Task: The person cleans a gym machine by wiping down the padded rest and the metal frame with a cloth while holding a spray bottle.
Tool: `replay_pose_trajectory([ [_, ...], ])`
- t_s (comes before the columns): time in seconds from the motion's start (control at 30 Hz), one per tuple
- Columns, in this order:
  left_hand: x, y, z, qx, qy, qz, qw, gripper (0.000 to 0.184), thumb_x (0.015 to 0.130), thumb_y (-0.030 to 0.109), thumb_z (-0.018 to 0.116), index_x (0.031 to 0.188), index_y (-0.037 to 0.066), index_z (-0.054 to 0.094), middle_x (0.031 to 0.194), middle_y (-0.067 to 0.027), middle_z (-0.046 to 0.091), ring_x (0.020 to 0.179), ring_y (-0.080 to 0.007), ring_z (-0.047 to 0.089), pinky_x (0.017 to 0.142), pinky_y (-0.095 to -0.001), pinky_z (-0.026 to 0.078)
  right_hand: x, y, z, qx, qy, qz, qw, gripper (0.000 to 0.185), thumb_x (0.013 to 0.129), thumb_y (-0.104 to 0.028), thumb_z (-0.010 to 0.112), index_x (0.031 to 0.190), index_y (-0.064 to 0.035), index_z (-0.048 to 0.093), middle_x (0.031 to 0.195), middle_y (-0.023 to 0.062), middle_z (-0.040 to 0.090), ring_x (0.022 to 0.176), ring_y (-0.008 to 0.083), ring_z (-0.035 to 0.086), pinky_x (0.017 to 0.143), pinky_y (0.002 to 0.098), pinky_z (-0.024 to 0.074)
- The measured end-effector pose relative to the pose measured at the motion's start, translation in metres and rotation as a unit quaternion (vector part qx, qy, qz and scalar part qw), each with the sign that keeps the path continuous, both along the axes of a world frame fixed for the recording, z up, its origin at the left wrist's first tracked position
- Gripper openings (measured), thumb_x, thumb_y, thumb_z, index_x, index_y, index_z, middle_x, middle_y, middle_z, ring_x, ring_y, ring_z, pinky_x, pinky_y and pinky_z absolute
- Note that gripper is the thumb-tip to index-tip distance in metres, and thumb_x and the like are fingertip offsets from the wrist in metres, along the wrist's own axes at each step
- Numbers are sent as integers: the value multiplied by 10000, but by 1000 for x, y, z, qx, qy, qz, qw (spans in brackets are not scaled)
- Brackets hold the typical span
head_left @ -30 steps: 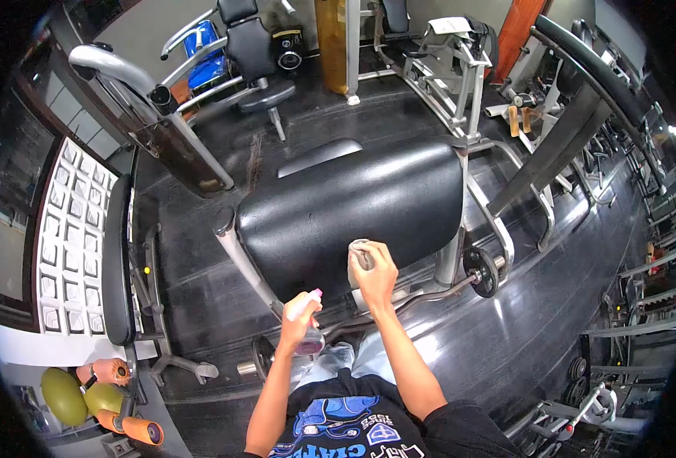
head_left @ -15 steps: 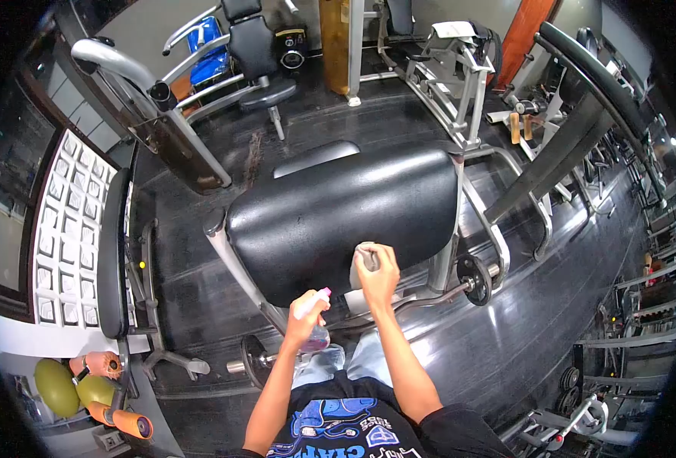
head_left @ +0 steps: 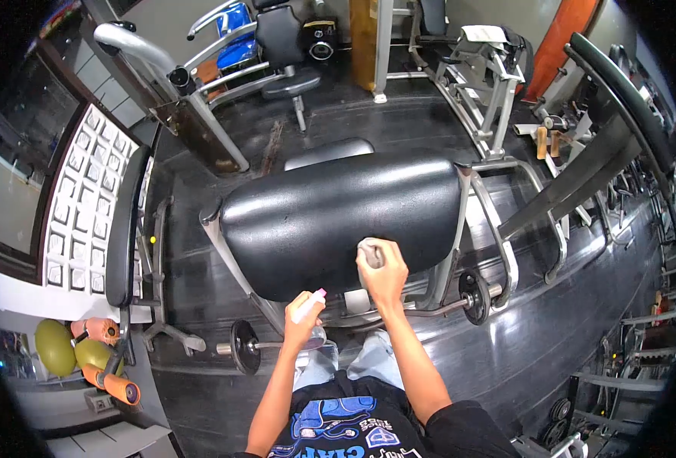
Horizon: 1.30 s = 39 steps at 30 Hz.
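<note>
Grey cloth (head_left: 369, 252) in the right grip (head_left: 384, 271), spray bottle (head_left: 317, 337) in the left grip (head_left: 300, 319)

The cloth is bunched between the thumb and fingers of the right grip, which is closed on it over the near part of a black padded surface (head_left: 323, 217); whether the cloth touches the padding cannot be told. Left of that grip and a little closer to the body, the left grip is wrapped around the spray bottle, its pink nozzle (head_left: 320, 293) tipped forward and to the right. Below the grips run a bent bar (head_left: 437, 311) and, behind it, the legs of pale jeans (head_left: 372, 359). One weight plate (head_left: 244, 347) stands out to the left of both grips, another (head_left: 475, 298) to the right. Beyond the grips, past the far edge of the padding, is a smaller pad (head_left: 329, 153). Well to their left sit green balls (head_left: 54, 347) and an orange roller (head_left: 115, 386).
</note>
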State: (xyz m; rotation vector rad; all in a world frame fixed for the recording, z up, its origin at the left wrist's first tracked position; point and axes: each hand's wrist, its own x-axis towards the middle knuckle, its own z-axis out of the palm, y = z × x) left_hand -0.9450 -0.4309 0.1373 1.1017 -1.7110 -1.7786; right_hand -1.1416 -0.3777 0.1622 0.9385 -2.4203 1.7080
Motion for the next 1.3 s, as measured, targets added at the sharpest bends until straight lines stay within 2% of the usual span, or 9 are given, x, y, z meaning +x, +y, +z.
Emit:
replay_pose_trajectory([
  [0.07,-6,7,7,39,15,39,998,107,873,107,629,815,19,613,711,-2,582,533,-71,555,501,-235,456,6,6,-20,32,44,63,997,214,717,-125,773,904,-140,671,961,29,647,861,249,651,735,366,532],
  [0.2,-13,19,9,44,26,64,997,107,882,108,614,833,13,619,736,-16,610,533,-78,566,510,-233,458,12,40,-51,124,66,176,974,249,689,-146,785,914,-197,692,953,-18,642,853,230,647,734,371,538],
  [0.37,-13,32,14,14,21,101,995,133,913,145,612,861,23,626,776,-33,635,545,-77,571,520,-235,458,-19,34,-33,33,7,65,997,213,699,-112,778,896,-146,705,942,22,650,842,245,641,729,375,520],
  [0.53,-13,37,1,3,38,108,993,143,926,160,600,869,32,626,776,-31,630,540,-78,565,523,-223,449,-9,31,-38,39,68,126,989,201,708,-122,766,891,-162,695,931,3,649,823,233,629,709,366,530],
  [0.63,-21,40,1,18,60,110,992,145,929,156,596,873,26,628,780,-32,627,541,-79,567,522,-226,451,-2,49,-55,119,44,197,972,172,718,-177,754,883,-205,713,904,-21,660,817,230,635,713,360,535],
  [0.87,-44,43,-4,9,48,70,996,177,952,177,579,881,16,599,803,-63,630,542,-114,583,556,-269,502,-60,57,-22,78,39,71,994,187,735,-184,756,920,-167,742,939,19,674,843,249,640,739,369,524],
  [1.0,-58,49,-1,14,53,59,997,157,935,150,589,871,11,624,791,-48,632,538,-86,571,515,-232,449,-45,57,-44,56,57,109,991,201,727,-163,763,923,-175,721,966,-7,666,859,226,637,730,367,529],
  [1.17,-70,52,-4,25,66,45,997,182,943,176,590,860,15,612,786,-55,636,537,-95,576,532,-243,466,-38,77,-73,90,26,161,982,198,719,-186,770,914,-203,739,925,-6,677,814,224,639,720,357,529],
  [1.3,-70,52,-6,15,36,32,999,203,951,196,588,858,16,603,787,-55,635,540,-102,580,544,-254,481,-65,70,-47,42,40,38,998,225,713,-171,784,935,-169,751,942,18,679,830,240,636,725,369,517],
])
